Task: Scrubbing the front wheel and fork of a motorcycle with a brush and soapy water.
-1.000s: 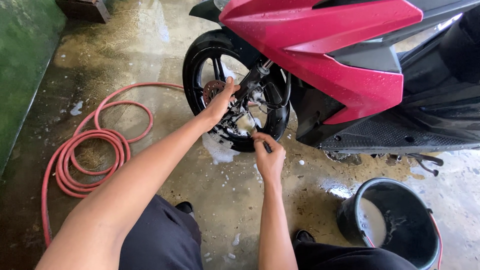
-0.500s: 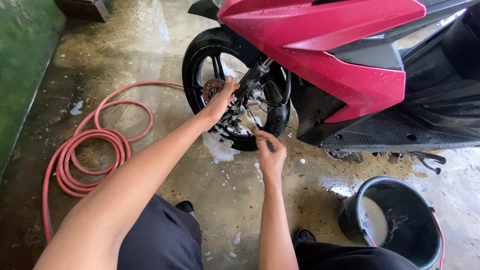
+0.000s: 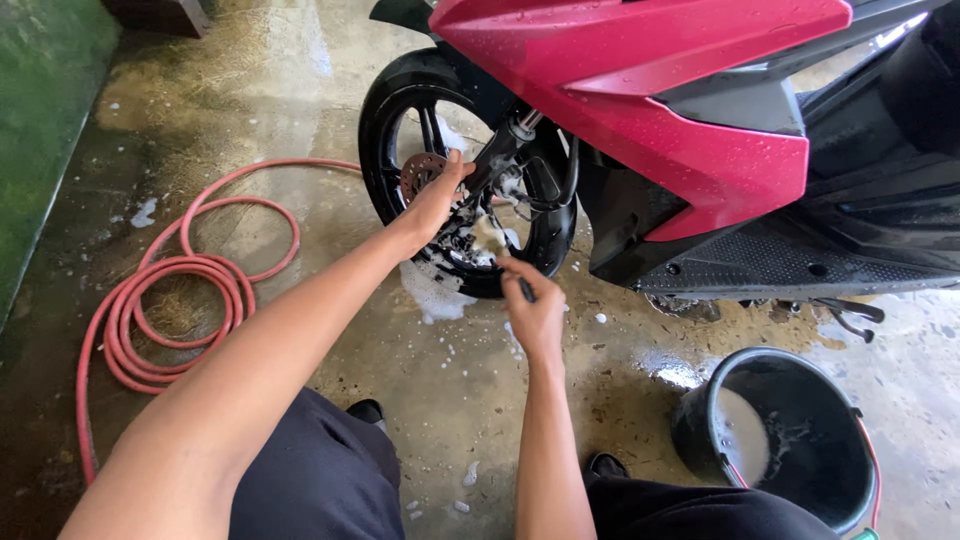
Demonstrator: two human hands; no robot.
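Observation:
A red and black scooter (image 3: 690, 110) stands on wet concrete, its black front wheel (image 3: 385, 150) turned toward me. My left hand (image 3: 435, 200) rests on the wheel's spokes near the brake disc (image 3: 418, 172), fingers spread against it. My right hand (image 3: 532, 310) is closed around a small brush (image 3: 492, 238), whose soapy bristle end touches the lower part of the wheel. White foam (image 3: 432, 290) lies on the ground under the tyre.
A coiled red hose (image 3: 165, 300) lies on the floor to the left. A black bucket (image 3: 800, 455) with soapy water stands at the lower right. The scooter's kickstand (image 3: 850, 320) sticks out above it. A green strip (image 3: 40, 120) borders the far left.
My right hand with the brush has shifted slightly along the lower wheel. My left hand stays on the spokes. The view has barely moved.

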